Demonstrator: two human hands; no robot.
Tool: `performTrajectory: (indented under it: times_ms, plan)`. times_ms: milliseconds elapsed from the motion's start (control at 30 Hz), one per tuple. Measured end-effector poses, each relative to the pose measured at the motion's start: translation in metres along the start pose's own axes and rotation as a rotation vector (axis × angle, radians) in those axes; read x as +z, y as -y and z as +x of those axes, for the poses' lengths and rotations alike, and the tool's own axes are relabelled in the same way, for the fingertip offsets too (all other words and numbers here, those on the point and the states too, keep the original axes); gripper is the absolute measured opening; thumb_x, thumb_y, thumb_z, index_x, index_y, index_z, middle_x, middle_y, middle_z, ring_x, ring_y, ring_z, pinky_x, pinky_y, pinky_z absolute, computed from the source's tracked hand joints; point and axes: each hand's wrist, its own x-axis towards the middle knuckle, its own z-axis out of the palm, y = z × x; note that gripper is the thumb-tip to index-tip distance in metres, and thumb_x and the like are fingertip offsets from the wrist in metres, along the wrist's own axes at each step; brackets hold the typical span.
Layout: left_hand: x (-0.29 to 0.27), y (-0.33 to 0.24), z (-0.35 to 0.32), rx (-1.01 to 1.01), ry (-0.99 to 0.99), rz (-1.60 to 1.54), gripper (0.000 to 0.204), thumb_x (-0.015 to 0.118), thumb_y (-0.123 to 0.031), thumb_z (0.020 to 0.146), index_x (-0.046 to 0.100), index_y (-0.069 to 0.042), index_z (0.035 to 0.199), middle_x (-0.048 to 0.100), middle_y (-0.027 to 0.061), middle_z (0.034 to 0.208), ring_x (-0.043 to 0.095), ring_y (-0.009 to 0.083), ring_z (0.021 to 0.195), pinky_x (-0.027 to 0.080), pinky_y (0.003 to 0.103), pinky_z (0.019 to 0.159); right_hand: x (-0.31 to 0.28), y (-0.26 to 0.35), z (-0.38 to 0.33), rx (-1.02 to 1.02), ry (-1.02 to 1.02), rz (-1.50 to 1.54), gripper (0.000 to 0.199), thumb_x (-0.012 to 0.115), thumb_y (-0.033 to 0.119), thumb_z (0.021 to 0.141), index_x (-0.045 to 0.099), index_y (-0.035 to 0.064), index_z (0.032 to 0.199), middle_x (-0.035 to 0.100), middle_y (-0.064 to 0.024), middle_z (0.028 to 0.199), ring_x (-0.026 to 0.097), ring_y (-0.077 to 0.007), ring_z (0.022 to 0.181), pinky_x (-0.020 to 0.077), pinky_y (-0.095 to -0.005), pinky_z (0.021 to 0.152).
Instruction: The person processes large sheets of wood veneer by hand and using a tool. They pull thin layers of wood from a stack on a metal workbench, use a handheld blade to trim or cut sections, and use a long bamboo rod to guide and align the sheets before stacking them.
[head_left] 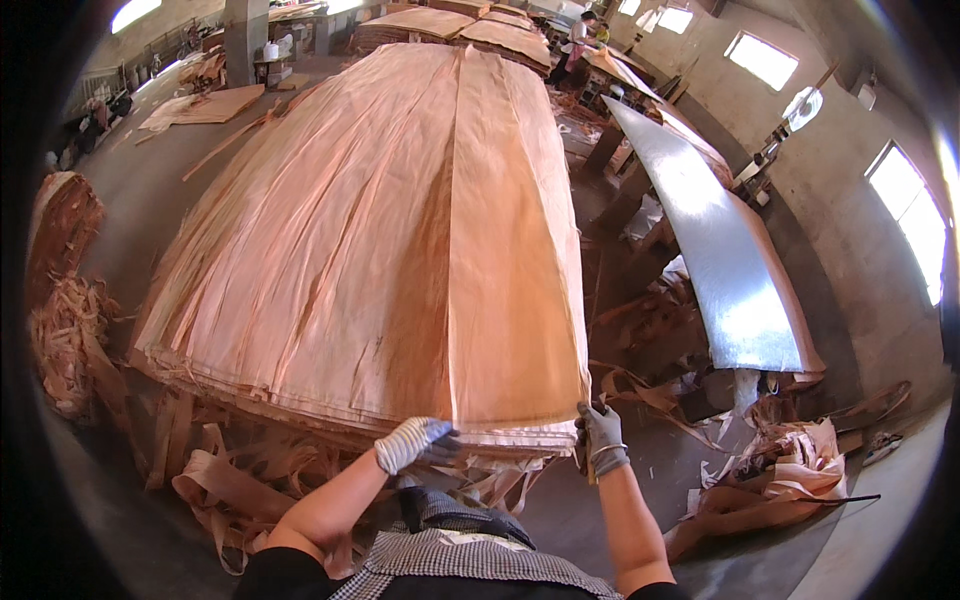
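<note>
A long, narrow sheet of wood veneer [505,300], orange-tan, lies along the right side of a broad stack of veneer [290,270]. My left hand [415,445], in a pale striped work glove, pinches the sheet's near edge at its left corner. At the near right corner my right hand [602,437], in a grey glove, has its fingers closed around the edge. The fingertips under the sheet are hidden on both sides. Many layered, ragged edges show along the stack's near side.
Right of the stack stands a table with a shiny metal sheet [715,240] on top. Veneer scraps lie heaped at the lower right [780,470] and at the left [75,340]. Farther back are more veneer stacks [505,40] and a person [578,45] beside a bench.
</note>
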Motion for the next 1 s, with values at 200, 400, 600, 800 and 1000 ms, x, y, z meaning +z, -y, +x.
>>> performTrajectory:
  times_ms: [200,400,600,800,1000]
  plan:
    - [0.068,0.034,-0.001,-0.054,-0.072,0.045,0.031,0.049,-0.023,0.092,0.061,0.003,0.102,0.064,0.0071,0.095,0.058,0.0136,0.085,0.045,0.026,0.080,-0.034,0.003,-0.030,-0.022,-0.036,0.102,0.021,0.071,0.020,0.075,0.054,0.0079,0.077,0.051,-0.0019,0.055,0.046,-0.0124,0.040,0.0360,-0.0256,0.034]
    - [0.118,0.083,0.046,-0.130,-0.140,0.180,0.027,0.046,-0.018,0.092,0.058,0.003,0.105,0.063,0.0099,0.098,0.060,0.0190,0.089,0.047,0.029,0.082,-0.153,-0.026,-0.042,0.038,-0.044,0.131,0.022,0.071,0.022,0.074,0.055,0.0075,0.080,0.050,-0.0027,0.057,0.045,-0.0138,0.039,0.0372,-0.0274,0.035]
    - [0.217,0.167,0.145,-0.088,-0.040,0.043,0.034,0.052,-0.026,0.090,0.051,-0.002,0.114,0.059,0.0090,0.106,0.056,0.0213,0.096,0.045,0.033,0.085,-0.293,-0.059,-0.041,0.006,-0.154,0.160,0.017,0.070,0.014,0.074,0.059,0.0041,0.082,0.050,-0.0022,0.053,0.044,-0.0115,0.037,0.0337,-0.0250,0.033]
    - [0.319,0.254,0.267,-0.269,-0.022,-0.015,0.052,0.060,-0.036,0.084,0.044,-0.005,0.123,0.053,0.0102,0.119,0.051,0.0223,0.107,0.043,0.035,0.088,-0.405,-0.076,-0.037,0.003,-0.243,0.194,0.014,0.068,0.013,0.075,0.058,0.0039,0.080,0.049,-0.0016,0.052,0.043,-0.0104,0.036,0.0333,-0.0242,0.031]
    - [0.377,0.300,0.380,-0.421,-0.084,0.072,0.045,0.068,-0.024,0.079,0.049,-0.010,0.117,0.059,0.0045,0.104,0.056,0.0178,0.083,0.046,0.032,0.072,-0.504,-0.089,0.004,-0.031,-0.308,0.206,0.020,0.070,0.014,0.074,0.059,0.0035,0.087,0.050,-0.0017,0.053,0.043,-0.0106,0.037,0.0339,-0.0237,0.030]
